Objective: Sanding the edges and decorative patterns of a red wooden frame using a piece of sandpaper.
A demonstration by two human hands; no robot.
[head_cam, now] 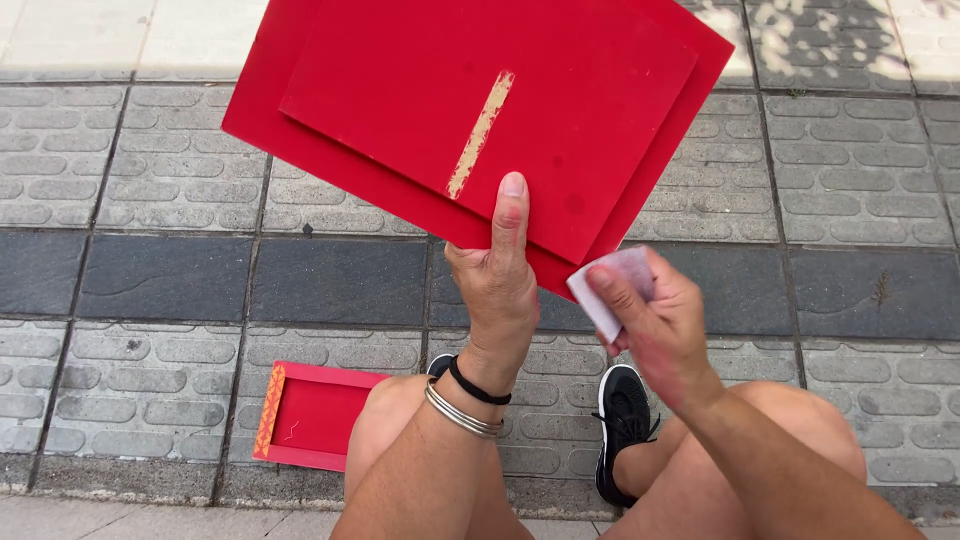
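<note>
My left hand (500, 285) grips the near edge of two stacked red flat boards (400, 100), thumb pressed on top. The upper board carries a worn tan strip (480, 135) where the red surface is gone. My right hand (655, 325) pinches a small folded pale pink-white piece, like sandpaper or a cloth (612, 285), just below the boards' lower right edge, not touching the strip. The boards are held tilted above the pavement, out in front of my knees.
I sit with bare knees over grey patterned paving stones (150, 170) with a dark stone band. A red shallow tray or frame with an orange patterned edge (315, 415) lies on the ground by my left knee. Black shoes (622, 410) rest below.
</note>
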